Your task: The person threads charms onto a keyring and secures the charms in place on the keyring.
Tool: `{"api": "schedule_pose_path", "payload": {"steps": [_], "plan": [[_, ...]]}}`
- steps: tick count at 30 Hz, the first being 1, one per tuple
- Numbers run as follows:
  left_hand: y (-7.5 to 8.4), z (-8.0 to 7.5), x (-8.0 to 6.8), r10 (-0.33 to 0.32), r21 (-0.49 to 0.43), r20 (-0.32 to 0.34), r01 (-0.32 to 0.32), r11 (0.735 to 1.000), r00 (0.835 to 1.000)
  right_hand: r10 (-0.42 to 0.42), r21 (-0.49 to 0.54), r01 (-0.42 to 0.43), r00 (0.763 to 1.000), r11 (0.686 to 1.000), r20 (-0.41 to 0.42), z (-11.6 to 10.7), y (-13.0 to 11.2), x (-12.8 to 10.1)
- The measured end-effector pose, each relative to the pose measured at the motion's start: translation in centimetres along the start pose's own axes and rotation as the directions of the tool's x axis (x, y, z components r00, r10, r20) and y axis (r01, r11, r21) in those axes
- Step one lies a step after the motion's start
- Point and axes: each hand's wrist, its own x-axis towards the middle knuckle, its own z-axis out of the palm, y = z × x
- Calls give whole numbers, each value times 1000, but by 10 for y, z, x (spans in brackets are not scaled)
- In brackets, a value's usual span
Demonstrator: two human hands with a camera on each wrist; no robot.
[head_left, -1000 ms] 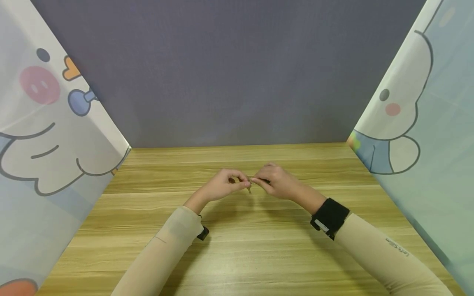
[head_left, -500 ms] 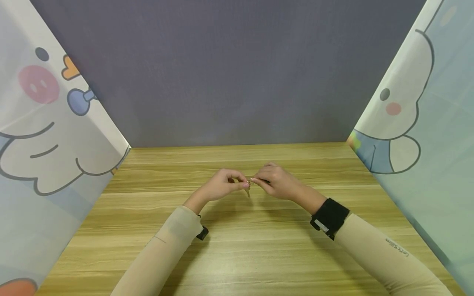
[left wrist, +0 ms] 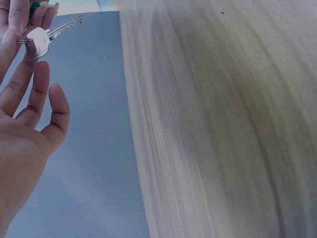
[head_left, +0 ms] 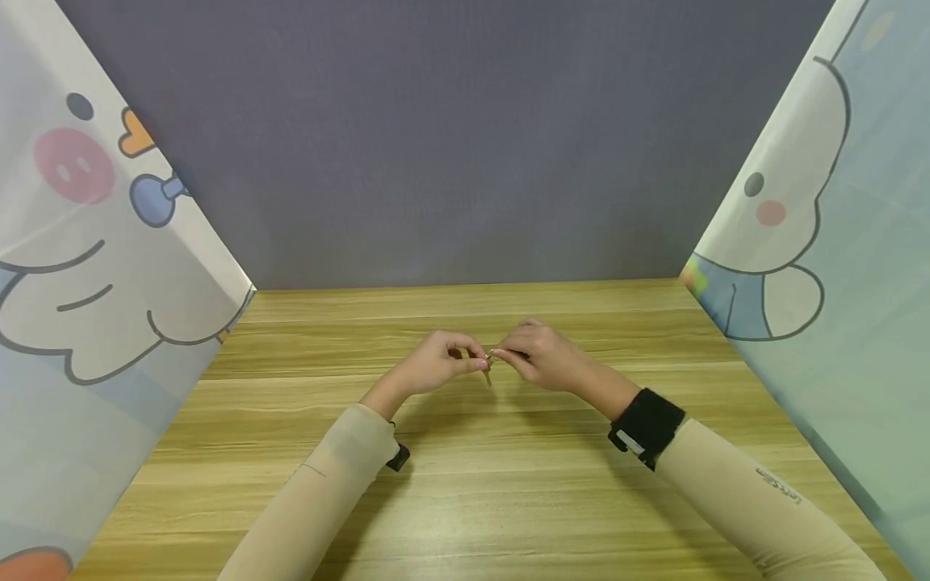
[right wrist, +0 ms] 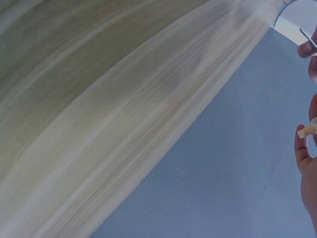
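Note:
In the head view my left hand (head_left: 439,361) and right hand (head_left: 541,353) meet fingertip to fingertip over the middle of the table. A silver key (left wrist: 39,42) sits at the left hand's thumb and fingertips, its toothed blade pointing away; the other left fingers are loosely bent. A thin metal ring (left wrist: 22,41) passes through the key's head, and the left fingers pinch there. The right hand grips a small keychain piece, of which a green bit (left wrist: 34,7) and a cream-yellow end (right wrist: 308,131) show. Most of that piece is hidden by the right fingers.
Both hands are above a wood-grain table (head_left: 465,500). A grey panel (head_left: 465,145) rises behind the table, with cartoon-printed panels at the left (head_left: 131,282) and right (head_left: 857,282). Each wrist wears a black strap or camera mount (head_left: 648,428).
The key has shifted slightly down and left at the left fingertips, and more metal shows between the hands. Both arms stay almost where they were.

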Motion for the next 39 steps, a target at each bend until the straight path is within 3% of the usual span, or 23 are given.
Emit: {"api": "schedule_pose_path", "payload": {"steps": [10, 17, 24, 27, 32, 35, 39], "plan": [[1, -1, -1, 31, 1, 3, -31, 1000, 1000, 57, 21, -58, 998, 998, 18, -1, 1, -1], [3, 0, -2, 35, -22, 21, -35, 999, 999, 55, 8, -55, 998, 998, 18, -1, 3, -3], [3, 1, 0, 46, 10, 6, -46, 999, 999, 101, 36, -102, 995, 994, 29, -2, 3, -4], [2, 1, 0, 31, 13, -5, -31, 999, 1000, 190, 112, -197, 979, 974, 70, -3, 2, -4], [-1, 1, -1, 3, 9, -34, -3, 1000, 999, 354, 228, -382, 922, 896, 156, -5, -2, -2], [-2, 0, 0, -15, 2, -52, 15, 1000, 999, 396, 249, -433, 900, 866, 184, -7, -3, 0], [-4, 0, 1, -43, -15, -63, 43, 999, 997, 419, 243, -465, 881, 851, 218, -7, -2, 0]]}}
